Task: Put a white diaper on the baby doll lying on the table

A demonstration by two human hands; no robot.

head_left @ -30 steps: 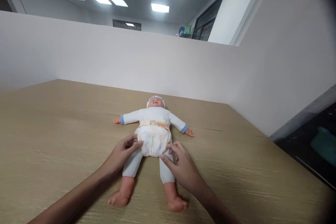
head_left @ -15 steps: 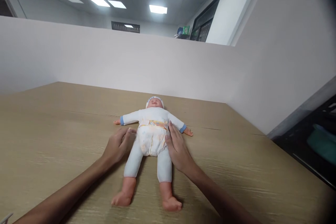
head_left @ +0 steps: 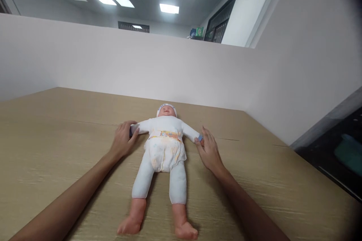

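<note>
A baby doll [head_left: 165,147] lies on its back on the wooden table [head_left: 56,139], head away from me, arms spread, legs toward me. It wears a white suit with blue cuffs, a white cap and a diaper [head_left: 164,152]. My left hand [head_left: 123,141] is curled over the doll's hand and wrist on the left side, thumb on the sleeve. On the other side, my right hand [head_left: 208,150] closes over the doll's hand, and the blue cuff shows between thumb and fingers. Both doll hands are hidden under mine.
A white partition wall [head_left: 141,67] runs along the table's far edge and right side. A dark gap with a teal object [head_left: 349,154] lies beyond the table's right edge. Bare wood surrounds the doll.
Both hands have left the diaper at the doll's hips and slid outward and away from me to the doll's wrists. The doll has stayed in place.
</note>
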